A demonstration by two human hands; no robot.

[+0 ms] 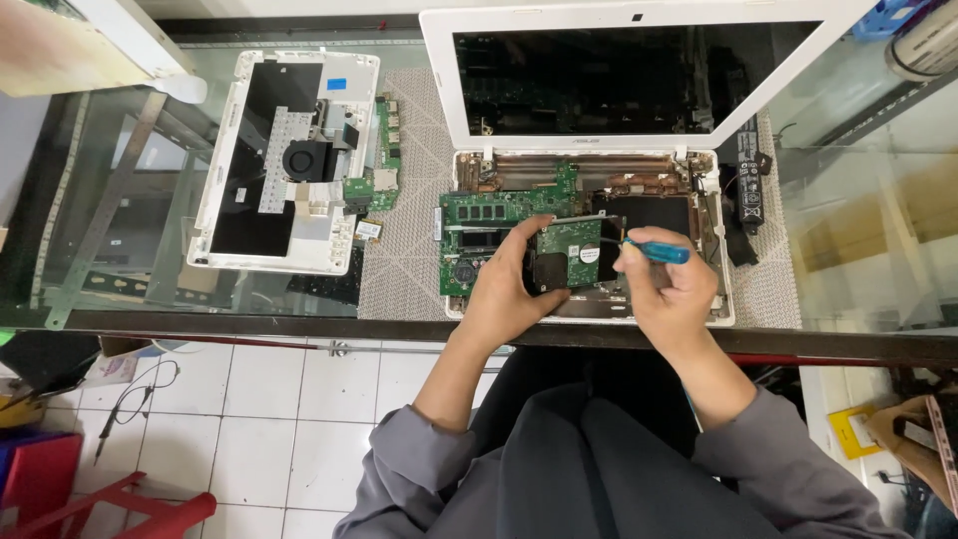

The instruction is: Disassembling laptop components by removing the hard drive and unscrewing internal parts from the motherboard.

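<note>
An opened white laptop [699, 140] lies on a glass table, its base exposing a green motherboard [489, 215]. My left hand [504, 289] grips a hard drive [567, 255] with its green circuit board facing up, held tilted above the laptop base. My right hand [671, 289] holds a blue-handled screwdriver [659, 251] whose tip points left at the drive's right edge.
A white laptop bottom cover [235, 190] with a black fan [304, 160] and a small green board [384, 155] lies at the left. A black battery [748, 190] lies right of the laptop. A grey mat [399, 269] covers the table's middle. Red stool and cables are on the tiled floor.
</note>
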